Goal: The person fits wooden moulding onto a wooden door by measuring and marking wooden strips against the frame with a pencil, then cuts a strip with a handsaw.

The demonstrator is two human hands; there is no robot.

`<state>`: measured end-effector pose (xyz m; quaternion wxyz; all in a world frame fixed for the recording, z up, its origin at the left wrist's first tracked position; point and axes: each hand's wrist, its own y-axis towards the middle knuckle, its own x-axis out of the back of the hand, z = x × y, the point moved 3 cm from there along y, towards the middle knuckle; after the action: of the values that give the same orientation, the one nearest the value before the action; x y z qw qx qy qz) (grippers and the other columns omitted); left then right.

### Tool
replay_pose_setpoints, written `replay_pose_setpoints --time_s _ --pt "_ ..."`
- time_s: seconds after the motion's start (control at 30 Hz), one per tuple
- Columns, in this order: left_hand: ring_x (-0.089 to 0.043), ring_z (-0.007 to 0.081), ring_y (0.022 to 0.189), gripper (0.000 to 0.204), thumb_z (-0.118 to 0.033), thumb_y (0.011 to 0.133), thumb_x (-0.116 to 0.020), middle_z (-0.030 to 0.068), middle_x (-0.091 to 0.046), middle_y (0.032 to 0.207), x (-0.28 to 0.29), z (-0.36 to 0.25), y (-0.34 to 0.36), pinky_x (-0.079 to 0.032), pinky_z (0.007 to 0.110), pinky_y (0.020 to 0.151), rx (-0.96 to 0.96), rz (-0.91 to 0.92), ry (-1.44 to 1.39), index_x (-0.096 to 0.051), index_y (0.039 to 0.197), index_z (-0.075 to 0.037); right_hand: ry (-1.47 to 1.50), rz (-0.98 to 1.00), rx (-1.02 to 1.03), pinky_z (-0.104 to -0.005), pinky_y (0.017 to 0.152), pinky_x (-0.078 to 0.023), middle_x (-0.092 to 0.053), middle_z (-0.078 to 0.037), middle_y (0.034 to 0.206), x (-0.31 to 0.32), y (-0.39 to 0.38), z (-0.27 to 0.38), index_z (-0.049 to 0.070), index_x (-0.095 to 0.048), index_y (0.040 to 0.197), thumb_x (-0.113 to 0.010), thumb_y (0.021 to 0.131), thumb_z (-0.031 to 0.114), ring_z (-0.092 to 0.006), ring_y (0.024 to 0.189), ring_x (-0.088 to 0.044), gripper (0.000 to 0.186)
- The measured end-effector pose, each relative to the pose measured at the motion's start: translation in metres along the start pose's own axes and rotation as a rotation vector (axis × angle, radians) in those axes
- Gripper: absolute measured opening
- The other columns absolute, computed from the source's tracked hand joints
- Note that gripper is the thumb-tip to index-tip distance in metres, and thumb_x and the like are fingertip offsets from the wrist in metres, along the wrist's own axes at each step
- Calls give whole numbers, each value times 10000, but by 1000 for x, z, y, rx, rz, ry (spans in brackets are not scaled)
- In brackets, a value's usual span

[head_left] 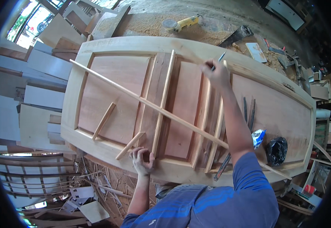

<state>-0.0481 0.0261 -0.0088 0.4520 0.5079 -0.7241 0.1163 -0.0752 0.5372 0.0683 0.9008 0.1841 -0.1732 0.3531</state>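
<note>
Head view: the right hand (215, 74) pinches a slim dark pencil (221, 59) in closed fingers, its tip down on the far rail of a large pale wooden panelled door (272, 110) lying flat on the bench. The left hand (142, 159) has its fingers spread open — holding nothing — and is pressed on the door's near rail, just beside the lower end of an upright thin wooden strip (163, 102). A long thin wooden strip (150, 104) lies diagonally across the panels, over the upright ones. 2 short wooden offcuts (104, 120) rest on the left panel and near rail. Right of the forearm lie dark chisels (249, 110), a small blue-and-white packet (258, 137) and a black plastic bag (277, 150). Beyond the door — a yellow power tool (182, 23) on sawdust.
</note>
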Motion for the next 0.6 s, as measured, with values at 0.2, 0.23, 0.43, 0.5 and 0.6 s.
replay_pose_setpoints --time_s 0.2,0.23,0.43,0.5,0.6 --pt "-631 374 1191 198 -239 935 -740 140 -726 1175 -5 9 6 -442 523 1104 -15 -30 -112 -745 1091 -118 63 300 -54 -375 745 -570 -728 -98 876 5 -243 71 24 -772 1059 -890 903 173 -209 797 -691 246" --pt "-633 366 1197 162 -198 957 -703 135 -730 1178 -4 6 10 -436 512 1110 -31 -22 -100 -743 1090 -115 1 291 -25 -394 793 -567 -739 -100 896 4 -280 65 37 -777 1048 -899 884 173 -241 879 -706 246" --pt "-643 322 1221 203 -150 943 -616 102 -733 1193 -7 21 5 -392 505 1164 -17 -32 -125 -738 1100 -111 -192 260 168 -476 1040 -489 -799 -87 1043 -13 -408 57 86 -795 1003 -900 840 165 -317 1156 -695 210" --pt "-642 319 1227 226 -141 925 -601 95 -734 1194 -7 21 2 -388 506 1174 -12 -43 -129 -737 1103 -110 -260 215 246 -514 1160 -409 -811 -69 1148 -21 -427 53 107 -793 964 -877 862 168 -309 1211 -683 146" --pt "-638 324 1230 272 -116 887 -577 91 -735 1182 -7 22 -2 -391 500 1183 -23 -50 -137 -740 1105 -109 -375 144 299 -525 1201 -367 -805 -67 1151 -39 -438 53 108 -785 967 -866 882 192 -308 1231 -675 144"
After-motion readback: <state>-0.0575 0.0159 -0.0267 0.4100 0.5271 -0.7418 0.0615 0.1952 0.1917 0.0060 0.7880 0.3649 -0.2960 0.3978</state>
